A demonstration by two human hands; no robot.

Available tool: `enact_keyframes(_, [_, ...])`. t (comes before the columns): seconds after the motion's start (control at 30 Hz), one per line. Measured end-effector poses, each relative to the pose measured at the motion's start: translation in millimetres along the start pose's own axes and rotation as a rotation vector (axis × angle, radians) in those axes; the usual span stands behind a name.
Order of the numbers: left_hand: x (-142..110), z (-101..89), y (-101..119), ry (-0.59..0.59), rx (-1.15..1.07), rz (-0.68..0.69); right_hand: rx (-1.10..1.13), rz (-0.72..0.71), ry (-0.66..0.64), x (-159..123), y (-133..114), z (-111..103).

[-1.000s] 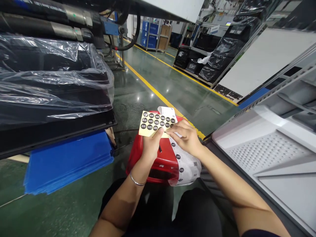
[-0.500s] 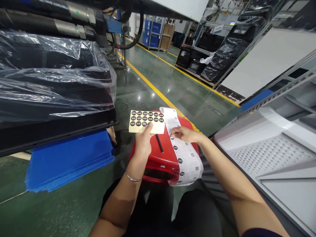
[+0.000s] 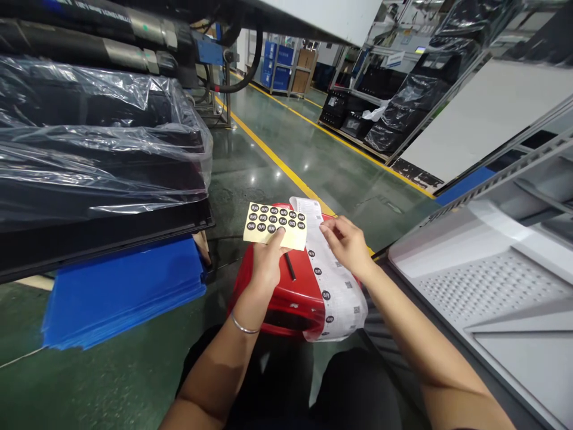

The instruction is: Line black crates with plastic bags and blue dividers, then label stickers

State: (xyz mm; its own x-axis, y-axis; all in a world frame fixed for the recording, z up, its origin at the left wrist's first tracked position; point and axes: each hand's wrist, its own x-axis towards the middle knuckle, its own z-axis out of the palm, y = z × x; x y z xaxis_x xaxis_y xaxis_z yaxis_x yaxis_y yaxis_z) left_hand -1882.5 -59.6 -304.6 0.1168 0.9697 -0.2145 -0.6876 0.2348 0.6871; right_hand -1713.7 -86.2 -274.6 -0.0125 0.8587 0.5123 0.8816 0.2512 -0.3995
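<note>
My left hand [image 3: 267, 266] grips the lower edge of a cream sticker sheet [image 3: 293, 240], thumb on top, over the red stool [image 3: 307, 286]. Rows of round black stickers marked "8月" cover much of the sheet. A long white strip of printed labels [image 3: 338, 301] lies across the stool's right side and hangs over its front edge. Several of the same round stickers run down the strip's left side. Above the strip, my right hand [image 3: 350, 246] has thumb and forefinger pinched together, with nothing visible between them. A black pen-like stick [image 3: 290, 267] rests on the stool.
Plastic-wrapped black panels [image 3: 102, 155] and a stack of blue sheets [image 3: 125, 292] stand at left. A white moulded part [image 3: 487, 269] is close on the right. Beyond are a yellow floor line [image 3: 273, 156] and racks of wrapped black parts [image 3: 394, 113].
My right hand has lifted off the strip and moved slightly right, leaving a round sticker on the strip where its fingertips were. My left hand has shifted the sticker sheet a little right.
</note>
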Motion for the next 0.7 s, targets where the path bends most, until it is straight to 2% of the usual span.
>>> enact_keyframes(0.07, [-4, 4.1, -3, -0.038, 0.001, -0.022, 0.035, -0.142, 0.073, -4, -22, -1])
enact_keyframes(0.17, [-11, 10.9, -6, -0.131, -0.087, -0.050, -0.026, -0.246, 0.066, -6, -41, 3])
enact_keyframes(0.27, [-14, 13.6, -5, -0.222, -0.183, -0.128, -0.052, -0.230, 0.066, -4, -40, 10])
enact_keyframes(0.33, [-14, 12.1, -6, -0.246, -0.160, -0.142, -0.028, -0.205, 0.059, -3, -36, 11])
enact_keyframes(0.5, [-14, 6.6, -9, -0.233, 0.021, 0.001, 0.121, -0.145, 0.052, 0, -37, 6])
enact_keyframes(0.7, [-15, 6.6, -8, -0.157, 0.002, -0.014, 0.257, -0.081, 0.007, 7, -46, -2])
